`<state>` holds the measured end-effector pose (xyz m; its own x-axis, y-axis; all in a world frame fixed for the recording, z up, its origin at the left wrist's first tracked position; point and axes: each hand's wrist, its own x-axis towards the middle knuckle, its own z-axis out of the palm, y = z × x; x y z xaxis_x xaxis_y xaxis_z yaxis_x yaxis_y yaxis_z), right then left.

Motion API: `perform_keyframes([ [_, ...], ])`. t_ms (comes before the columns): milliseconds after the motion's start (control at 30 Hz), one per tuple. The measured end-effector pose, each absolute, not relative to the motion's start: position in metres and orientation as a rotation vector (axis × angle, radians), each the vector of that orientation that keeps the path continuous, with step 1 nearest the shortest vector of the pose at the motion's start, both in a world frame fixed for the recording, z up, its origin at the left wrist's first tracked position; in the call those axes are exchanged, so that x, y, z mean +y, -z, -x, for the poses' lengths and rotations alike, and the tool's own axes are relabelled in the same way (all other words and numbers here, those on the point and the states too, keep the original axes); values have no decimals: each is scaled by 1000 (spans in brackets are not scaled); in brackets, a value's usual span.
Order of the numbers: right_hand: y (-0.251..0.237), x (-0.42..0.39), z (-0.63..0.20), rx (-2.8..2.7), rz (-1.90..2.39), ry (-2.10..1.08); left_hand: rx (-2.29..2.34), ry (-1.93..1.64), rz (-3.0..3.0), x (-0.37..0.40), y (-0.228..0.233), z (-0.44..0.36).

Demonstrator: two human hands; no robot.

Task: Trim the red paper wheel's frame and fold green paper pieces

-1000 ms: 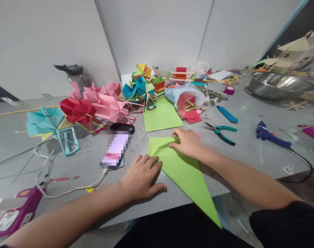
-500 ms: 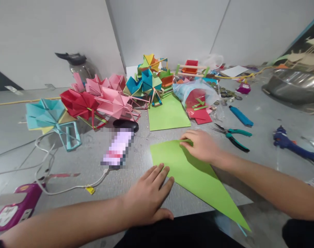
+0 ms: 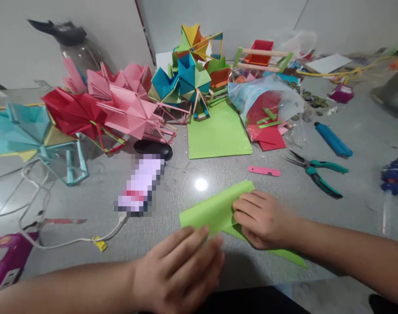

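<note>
My right hand [image 3: 262, 218] pinches the green paper [image 3: 215, 209] fold, fingers curled shut on it, near table [image 3: 349, 187] edge. My left hand [image 3: 182, 270] lies flat, fingers spread, on the paper's near-left corner (blurry). Pliers [image 3: 317, 172] lie far right.

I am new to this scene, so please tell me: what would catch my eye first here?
First, the light green paper near the front edge of the grey table, with the right hand pressing on it and the left hand at its near corner. Behind, a row of colourful folded paper models stands across the table's back.
</note>
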<state>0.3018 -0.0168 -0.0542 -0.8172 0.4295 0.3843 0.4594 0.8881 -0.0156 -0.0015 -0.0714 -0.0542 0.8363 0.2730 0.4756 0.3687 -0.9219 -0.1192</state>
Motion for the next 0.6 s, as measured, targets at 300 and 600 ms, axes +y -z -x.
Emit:
perform_keyframes([
  [300, 46, -19, -304, -2747, 796, 47, -866, 61, 3257, -68, 60, -12],
  [600, 61, -23, -289, -2728, 618, -129, -946, -81, 3420, -79, 60, -16],
])
